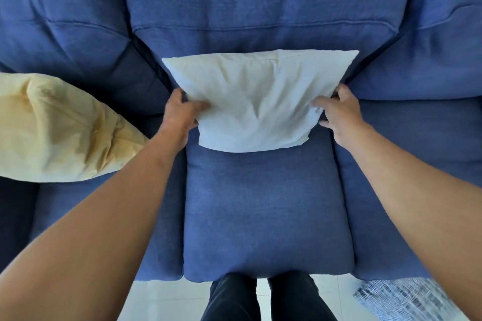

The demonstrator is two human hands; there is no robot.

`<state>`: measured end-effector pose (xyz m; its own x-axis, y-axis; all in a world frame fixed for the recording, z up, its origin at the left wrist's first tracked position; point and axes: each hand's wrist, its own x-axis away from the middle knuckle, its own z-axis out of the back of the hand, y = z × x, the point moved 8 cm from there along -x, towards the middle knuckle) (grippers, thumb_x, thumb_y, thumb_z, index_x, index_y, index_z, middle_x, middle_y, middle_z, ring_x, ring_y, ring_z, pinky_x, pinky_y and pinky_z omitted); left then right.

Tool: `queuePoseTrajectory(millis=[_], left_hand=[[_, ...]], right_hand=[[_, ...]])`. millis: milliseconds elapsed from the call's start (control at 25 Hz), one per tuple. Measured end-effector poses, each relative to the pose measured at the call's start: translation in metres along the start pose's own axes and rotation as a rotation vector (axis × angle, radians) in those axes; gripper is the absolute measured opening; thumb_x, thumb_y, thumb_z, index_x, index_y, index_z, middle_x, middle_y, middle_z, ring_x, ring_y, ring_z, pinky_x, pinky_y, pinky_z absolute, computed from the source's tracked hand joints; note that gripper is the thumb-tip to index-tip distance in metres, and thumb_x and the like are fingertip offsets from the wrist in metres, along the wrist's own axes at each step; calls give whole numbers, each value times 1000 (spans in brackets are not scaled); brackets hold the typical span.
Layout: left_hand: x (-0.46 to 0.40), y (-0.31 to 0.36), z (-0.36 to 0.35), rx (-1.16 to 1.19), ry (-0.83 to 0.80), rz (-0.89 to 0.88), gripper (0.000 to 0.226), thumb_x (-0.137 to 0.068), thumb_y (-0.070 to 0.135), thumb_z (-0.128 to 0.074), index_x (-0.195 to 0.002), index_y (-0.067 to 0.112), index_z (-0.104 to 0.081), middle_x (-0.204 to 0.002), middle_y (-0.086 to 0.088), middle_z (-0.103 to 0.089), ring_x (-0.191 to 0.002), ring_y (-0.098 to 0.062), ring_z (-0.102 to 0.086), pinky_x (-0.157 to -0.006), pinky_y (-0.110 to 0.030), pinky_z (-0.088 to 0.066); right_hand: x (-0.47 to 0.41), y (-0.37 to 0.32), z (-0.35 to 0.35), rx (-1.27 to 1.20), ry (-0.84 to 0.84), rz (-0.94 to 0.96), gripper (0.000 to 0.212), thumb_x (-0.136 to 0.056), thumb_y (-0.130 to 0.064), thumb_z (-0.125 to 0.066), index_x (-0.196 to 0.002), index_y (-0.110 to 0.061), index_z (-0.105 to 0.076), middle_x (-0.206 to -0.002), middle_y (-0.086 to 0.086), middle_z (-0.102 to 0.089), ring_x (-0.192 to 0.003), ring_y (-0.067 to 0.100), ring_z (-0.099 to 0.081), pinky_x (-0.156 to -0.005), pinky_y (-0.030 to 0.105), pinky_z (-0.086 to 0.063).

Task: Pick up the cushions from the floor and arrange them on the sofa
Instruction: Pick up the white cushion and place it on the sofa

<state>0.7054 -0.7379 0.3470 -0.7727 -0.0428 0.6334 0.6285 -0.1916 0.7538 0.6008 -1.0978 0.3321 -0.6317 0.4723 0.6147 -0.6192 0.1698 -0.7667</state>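
Both hands, left [180, 109] and right [339, 114], have fingers pinching the white cushion's [257, 101] lower corners; it feels light, soft, squashy.

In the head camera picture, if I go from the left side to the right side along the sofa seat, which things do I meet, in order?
yellow cushion → left hand → white cushion → right hand
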Motion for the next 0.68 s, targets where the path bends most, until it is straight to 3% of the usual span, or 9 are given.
queuePoseTrajectory(millis=[120,240,360,520,600,680], left_hand=[[-5,21,1,144,-9,19,40,-90,19,-72,-129,24,-66,-127,1,-76,-117,-24,-71,-90,-51,-62],[0,27,6,210,50,-35,14,-98,20,-69,-110,25,-76,-111,4,-81,-106,-20,-76,-82,-49,-66],[4,18,17,235,96,-40,12,-101,19,-67,-97,24,-76,-93,8,-83,-92,-15,-79,-77,-46,-68],[2,20,24,172,179,-29,16,-100,24,-69,-84,25,-72,-90,8,-79,-88,-13,-77,-80,-42,-67],[5,29,27,151,226,-49,14,-97,31,-71,-84,29,-68,-91,9,-77,-92,-13,-73,-83,-37,-63],[16,32,30,116,230,-65,7,-96,35,-70,-90,31,-67,-92,11,-73,-94,-15,-68,-80,-33,-56]], right_hand=[[-3,-29,-6,-152,-57,1,29,-81,-12,-82,-103,-26,-70,-101,-9,-81,-97,16,-78,-80,50,-65],[-1,-41,3,-186,6,20,24,-85,-9,-82,-104,-21,-73,-94,-10,-82,-89,12,-79,-75,51,-67],[5,-34,17,-94,86,18,28,-88,-14,-82,-114,-15,-73,-103,-5,-79,-93,14,-75,-83,53,-65],[7,-39,23,37,196,42,27,-92,-16,-77,-114,-2,-71,-94,5,-69,-83,17,-63,-94,63,-58],[9,-48,23,46,217,50,22,-93,-17,-75,-111,-6,-72,-89,1,-68,-77,14,-63,-92,59,-61],[17,-52,28,42,215,77,22,-92,-18,-74,-113,-14,-74,-87,-6,-70,-77,13,-63,-81,46,-65]])
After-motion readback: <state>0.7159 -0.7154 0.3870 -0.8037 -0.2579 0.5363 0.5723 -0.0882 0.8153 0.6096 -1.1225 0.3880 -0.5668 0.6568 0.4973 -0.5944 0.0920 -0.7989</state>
